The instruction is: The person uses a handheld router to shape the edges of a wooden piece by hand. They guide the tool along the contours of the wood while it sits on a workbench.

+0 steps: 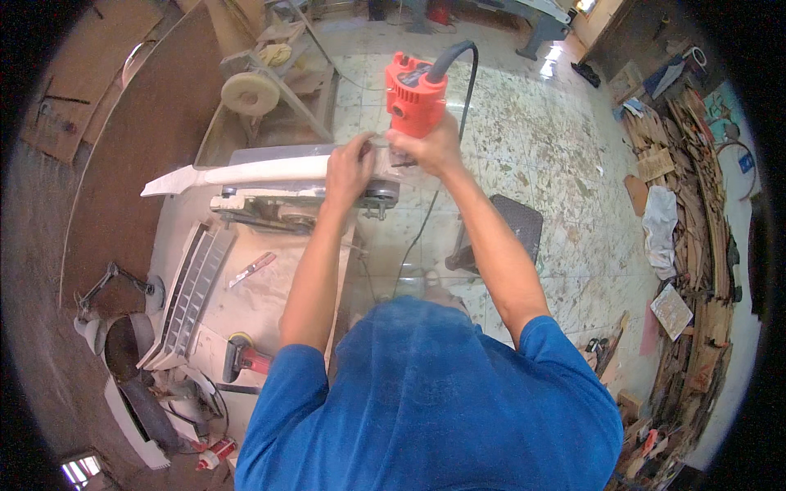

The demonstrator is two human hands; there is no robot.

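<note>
My right hand (438,149) is closed round the lower body of a red trim router (416,102), whose dark cord arches up from its top. The router stands at the right end of a long, pale wooden piece (266,169) with a tapering left tip. Its cutter is hidden. My left hand (350,172) grips the wood just left of the router, fingers curled over the far edge. Beneath the wood is a greenish metal vise (270,214), close to the bench edge.
On the dusty bench (270,299) lie a slim hand tool (252,269), a slatted pale frame (192,286) and a red power sander (246,358). A round buffing wheel (250,93) stands beyond. A dark-topped stool (512,225) is at right. Wood offcuts (696,196) line the right wall.
</note>
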